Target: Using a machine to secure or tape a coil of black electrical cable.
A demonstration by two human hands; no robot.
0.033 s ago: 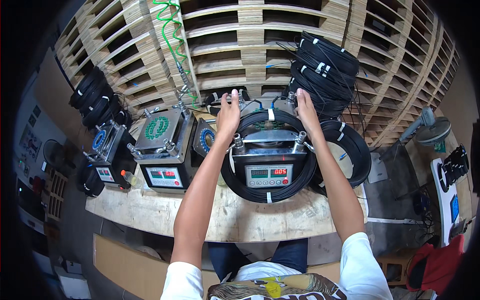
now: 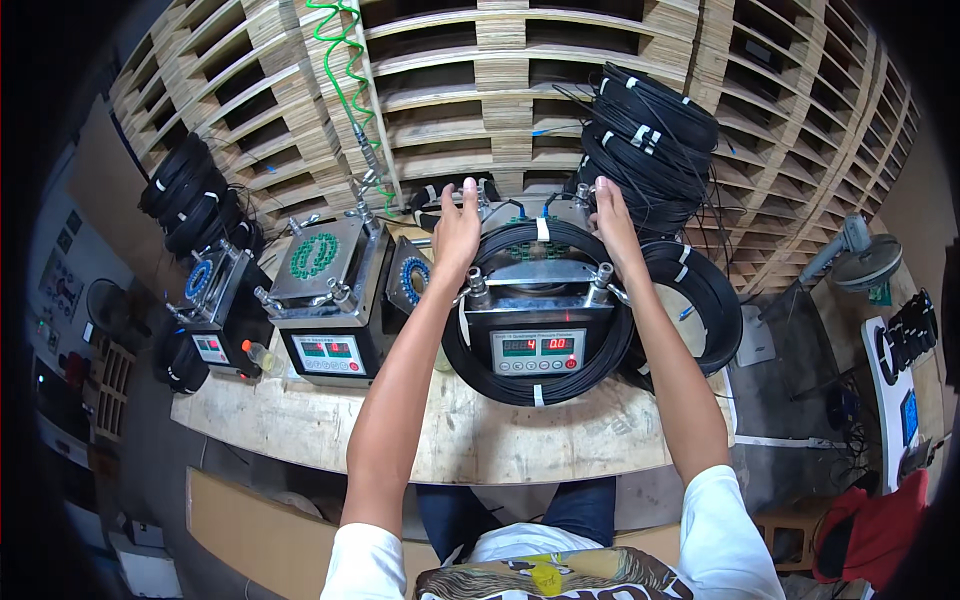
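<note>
The wide, head-worn fisheye camera sat close above the forearms [image 2: 400, 380], which entered from six o'clock, and looked down across the tabletop [image 2: 580, 440] toward the wooden pallets [image 2: 500, 75] at twelve o'clock.

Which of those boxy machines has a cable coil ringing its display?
The rightmost silver-topped black machine: a round black cable coil encircles its lit display, unlike the others'.

Green hose [image 2: 337, 86] cut by top edge; contact of left hand [image 2: 458, 237] perhaps hidden.
</note>
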